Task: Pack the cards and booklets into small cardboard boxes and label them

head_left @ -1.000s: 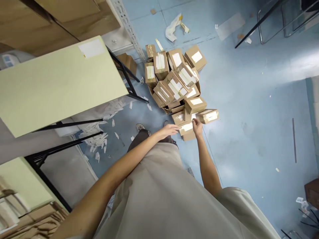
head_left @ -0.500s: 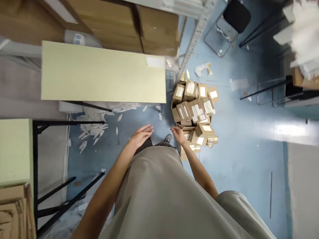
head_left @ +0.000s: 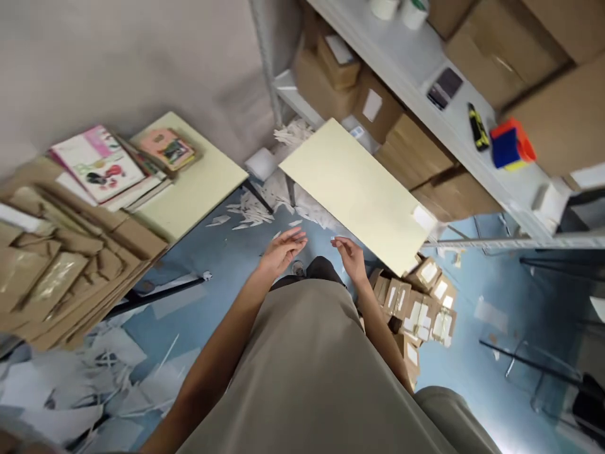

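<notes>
My left hand [head_left: 283, 250] hovers over the blue floor in front of my body, fingers stretched out, holding nothing. Across a gap, my right hand [head_left: 350, 257] has thumb and fingers pinched together. A tiny pale spot shows at those fingertips, too small to name. Nearest to the right hand is a pale yellow tabletop [head_left: 354, 189], just beyond it. Beside my right forearm sits a pile of small taped cardboard boxes [head_left: 418, 312] with white labels.
At left, another yellow table [head_left: 203, 183] bears books [head_left: 101, 167] and flattened cardboard [head_left: 94, 265]. A grey shelf [head_left: 425, 63] at upper right holds tape rolls, a yellow-black cutter [head_left: 478, 128] and large cartons. Paper scraps [head_left: 255, 205] litter the floor; white sheets [head_left: 113, 359] lie lower left.
My view has turned to the left: the left table with books and the shelf top have come into sight, and the box pile sits farther right. Both hands keep much the same pose.
</notes>
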`<act>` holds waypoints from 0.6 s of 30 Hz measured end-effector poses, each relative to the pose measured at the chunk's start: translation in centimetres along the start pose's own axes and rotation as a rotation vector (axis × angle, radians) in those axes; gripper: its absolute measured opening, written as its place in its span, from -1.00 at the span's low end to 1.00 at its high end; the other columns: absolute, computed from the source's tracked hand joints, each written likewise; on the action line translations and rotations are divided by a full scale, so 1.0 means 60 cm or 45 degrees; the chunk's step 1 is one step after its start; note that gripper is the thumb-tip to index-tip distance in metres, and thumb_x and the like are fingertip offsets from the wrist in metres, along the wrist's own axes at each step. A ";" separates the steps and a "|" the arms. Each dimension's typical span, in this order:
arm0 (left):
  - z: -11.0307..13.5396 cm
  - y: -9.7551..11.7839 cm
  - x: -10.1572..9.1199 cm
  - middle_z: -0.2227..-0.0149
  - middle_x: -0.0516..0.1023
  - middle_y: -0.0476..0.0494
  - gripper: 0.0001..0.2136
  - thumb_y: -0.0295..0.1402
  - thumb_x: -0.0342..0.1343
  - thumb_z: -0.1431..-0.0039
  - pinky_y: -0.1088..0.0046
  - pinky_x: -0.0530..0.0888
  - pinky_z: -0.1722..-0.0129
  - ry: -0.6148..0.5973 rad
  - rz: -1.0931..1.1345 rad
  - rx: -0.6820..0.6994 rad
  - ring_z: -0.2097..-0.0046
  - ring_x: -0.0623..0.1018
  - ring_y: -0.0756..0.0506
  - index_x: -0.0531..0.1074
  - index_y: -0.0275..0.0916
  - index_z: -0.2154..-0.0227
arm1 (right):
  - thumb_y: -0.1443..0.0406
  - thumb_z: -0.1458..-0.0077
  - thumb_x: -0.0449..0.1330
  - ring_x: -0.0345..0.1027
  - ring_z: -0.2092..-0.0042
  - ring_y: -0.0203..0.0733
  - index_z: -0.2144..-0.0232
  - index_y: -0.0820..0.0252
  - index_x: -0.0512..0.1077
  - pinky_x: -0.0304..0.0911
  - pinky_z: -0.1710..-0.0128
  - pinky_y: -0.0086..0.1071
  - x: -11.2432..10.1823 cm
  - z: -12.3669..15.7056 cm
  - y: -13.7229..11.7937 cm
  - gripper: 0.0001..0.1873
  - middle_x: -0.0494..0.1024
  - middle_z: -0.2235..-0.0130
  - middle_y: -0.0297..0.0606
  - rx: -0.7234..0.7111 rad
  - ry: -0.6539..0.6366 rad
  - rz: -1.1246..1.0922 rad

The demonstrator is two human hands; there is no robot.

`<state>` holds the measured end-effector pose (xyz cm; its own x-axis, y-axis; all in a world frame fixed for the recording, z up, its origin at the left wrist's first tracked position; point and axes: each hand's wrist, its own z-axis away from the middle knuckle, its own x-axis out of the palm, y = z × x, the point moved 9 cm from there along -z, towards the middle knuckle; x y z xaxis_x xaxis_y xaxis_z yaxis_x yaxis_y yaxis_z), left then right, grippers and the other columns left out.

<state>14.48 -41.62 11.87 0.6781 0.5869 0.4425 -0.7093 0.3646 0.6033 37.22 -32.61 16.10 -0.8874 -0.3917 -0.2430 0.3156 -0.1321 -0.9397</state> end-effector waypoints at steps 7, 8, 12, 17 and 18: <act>-0.016 0.128 -0.158 -0.08 0.77 -0.26 -0.81 -0.40 0.35 -0.26 0.31 0.68 -0.22 0.367 0.319 0.143 -0.06 0.76 -0.13 0.67 -0.23 0.08 | -0.24 -0.36 0.27 0.74 -0.11 0.15 -0.01 0.02 0.66 0.57 -0.27 0.04 0.179 -0.164 -0.116 -0.44 0.82 -0.02 -0.10 -0.081 -0.342 0.018; -0.019 0.144 -0.176 -0.07 0.77 -0.27 -0.84 -0.38 0.34 -0.26 0.32 0.69 -0.19 0.409 0.369 0.149 -0.05 0.76 -0.13 0.67 -0.24 0.11 | -0.25 -0.35 0.28 0.74 -0.10 0.14 -0.01 0.03 0.66 0.57 -0.27 0.03 0.205 -0.188 -0.127 -0.44 0.82 -0.02 -0.09 -0.081 -0.389 0.009; -0.026 0.218 -0.233 -0.07 0.77 -0.28 -0.86 -0.33 0.33 -0.26 0.30 0.69 -0.14 0.551 0.493 0.220 -0.06 0.75 -0.17 0.64 -0.23 0.17 | -0.29 -0.29 0.32 0.74 -0.08 0.14 0.03 0.05 0.65 0.57 -0.28 0.04 0.314 -0.286 -0.168 -0.39 0.82 0.00 -0.07 -0.058 -0.563 -0.031; -0.037 0.318 -0.288 -0.16 0.74 -0.32 -0.83 -0.28 0.30 -0.24 0.26 0.66 -0.19 0.688 0.513 0.325 -0.16 0.72 -0.22 0.63 -0.23 0.17 | -0.30 -0.31 0.30 0.73 -0.10 0.13 0.02 0.03 0.66 0.57 -0.29 0.03 0.446 -0.399 -0.227 -0.39 0.82 -0.03 -0.08 -0.077 -0.816 -0.012; -0.041 0.336 -0.296 -0.16 0.74 -0.32 -0.81 -0.27 0.30 -0.22 0.24 0.65 -0.20 0.707 0.513 0.341 -0.16 0.72 -0.22 0.63 -0.23 0.16 | -0.29 -0.32 0.30 0.73 -0.10 0.13 0.02 0.04 0.66 0.57 -0.29 0.02 0.469 -0.419 -0.238 -0.40 0.82 -0.03 -0.08 -0.085 -0.862 -0.011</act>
<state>-12.36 -42.90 14.54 0.1269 0.9435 0.3060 -0.7631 -0.1042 0.6378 -0.73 -18.84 16.61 -0.4771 -0.8773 -0.0518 0.2686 -0.0895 -0.9591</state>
